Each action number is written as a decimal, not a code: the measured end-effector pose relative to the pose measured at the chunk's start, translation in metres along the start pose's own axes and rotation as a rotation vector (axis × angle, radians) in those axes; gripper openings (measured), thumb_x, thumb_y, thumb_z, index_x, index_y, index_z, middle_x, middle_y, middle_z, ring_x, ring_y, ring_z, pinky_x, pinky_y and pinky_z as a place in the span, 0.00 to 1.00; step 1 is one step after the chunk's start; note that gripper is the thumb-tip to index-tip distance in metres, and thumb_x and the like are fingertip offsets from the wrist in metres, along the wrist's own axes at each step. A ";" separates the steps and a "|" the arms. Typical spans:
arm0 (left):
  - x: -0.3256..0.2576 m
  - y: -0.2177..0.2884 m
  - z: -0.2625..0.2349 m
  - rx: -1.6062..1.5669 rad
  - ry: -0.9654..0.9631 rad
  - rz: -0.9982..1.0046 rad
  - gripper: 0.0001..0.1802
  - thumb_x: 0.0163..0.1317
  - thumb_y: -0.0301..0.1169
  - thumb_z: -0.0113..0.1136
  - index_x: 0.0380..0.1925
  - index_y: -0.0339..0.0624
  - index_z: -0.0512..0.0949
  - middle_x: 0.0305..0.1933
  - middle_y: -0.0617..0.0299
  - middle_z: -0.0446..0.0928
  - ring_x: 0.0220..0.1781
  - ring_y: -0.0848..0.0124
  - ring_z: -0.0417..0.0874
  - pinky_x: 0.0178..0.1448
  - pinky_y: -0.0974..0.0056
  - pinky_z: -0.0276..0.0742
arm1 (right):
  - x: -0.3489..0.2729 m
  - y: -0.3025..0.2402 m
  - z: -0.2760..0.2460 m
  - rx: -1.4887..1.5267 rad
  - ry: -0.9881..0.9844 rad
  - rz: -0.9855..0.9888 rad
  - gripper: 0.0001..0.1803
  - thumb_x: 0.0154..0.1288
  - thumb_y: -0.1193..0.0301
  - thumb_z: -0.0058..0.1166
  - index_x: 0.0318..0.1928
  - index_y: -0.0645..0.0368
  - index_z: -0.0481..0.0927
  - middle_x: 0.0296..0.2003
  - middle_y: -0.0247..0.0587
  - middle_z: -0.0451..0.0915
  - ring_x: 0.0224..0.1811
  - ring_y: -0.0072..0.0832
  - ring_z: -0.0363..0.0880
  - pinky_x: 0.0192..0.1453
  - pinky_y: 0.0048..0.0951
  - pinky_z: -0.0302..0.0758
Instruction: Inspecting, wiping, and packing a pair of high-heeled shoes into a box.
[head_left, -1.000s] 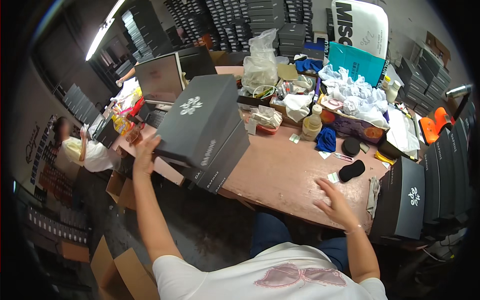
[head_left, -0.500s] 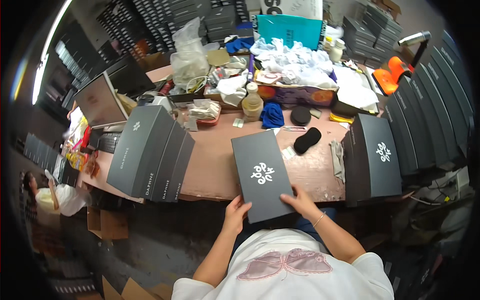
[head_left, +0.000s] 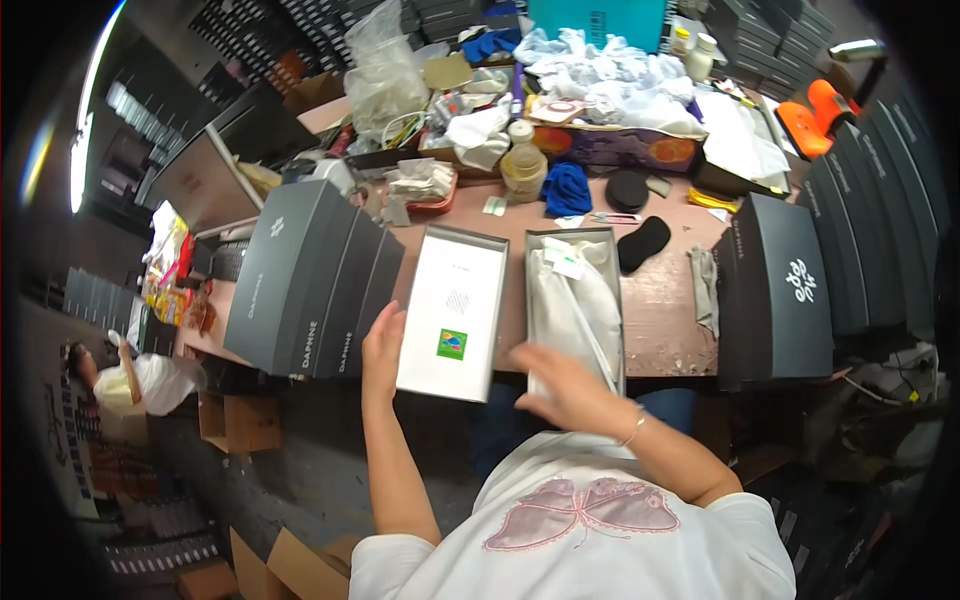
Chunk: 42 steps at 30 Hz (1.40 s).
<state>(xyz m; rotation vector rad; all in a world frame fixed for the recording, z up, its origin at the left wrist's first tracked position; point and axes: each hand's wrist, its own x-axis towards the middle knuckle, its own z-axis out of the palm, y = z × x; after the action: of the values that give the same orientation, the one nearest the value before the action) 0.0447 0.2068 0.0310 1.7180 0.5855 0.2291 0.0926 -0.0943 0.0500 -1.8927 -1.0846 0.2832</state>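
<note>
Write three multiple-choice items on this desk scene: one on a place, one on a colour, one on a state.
1. Where does the upturned lid lie relative to the open box?
A. on its left
B. on its right
C. on top of it

2. What colour is the lid's inside?
A. black
B. white
C. orange

3. The box by the right hand is
A. shut
B. taped
C. open

Answers: 1 A, lid by the left hand; 2 B, the inside shows white; 3 C, white wrapping shows inside.

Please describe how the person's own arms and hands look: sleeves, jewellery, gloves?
Both forearms are bare, and the left hand and right hand wear no gloves. A thin bracelet circles the right wrist. Short white T-shirt sleeves end above the elbows.
</note>
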 end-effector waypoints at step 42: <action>-0.140 -0.010 0.166 -0.891 -0.529 -0.353 0.42 0.65 0.48 0.58 0.70 0.40 0.53 0.70 0.56 0.61 0.68 0.63 0.68 0.70 0.55 0.64 | -0.012 0.020 -0.006 0.585 0.601 0.213 0.11 0.68 0.75 0.52 0.49 0.62 0.79 0.52 0.37 0.77 0.51 0.21 0.74 0.54 0.20 0.70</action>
<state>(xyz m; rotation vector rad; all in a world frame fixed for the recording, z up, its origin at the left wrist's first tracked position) -0.0007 -0.0042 0.0049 0.7398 0.3003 -0.2008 0.1001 -0.1113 0.0348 -1.4149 -0.3397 0.1148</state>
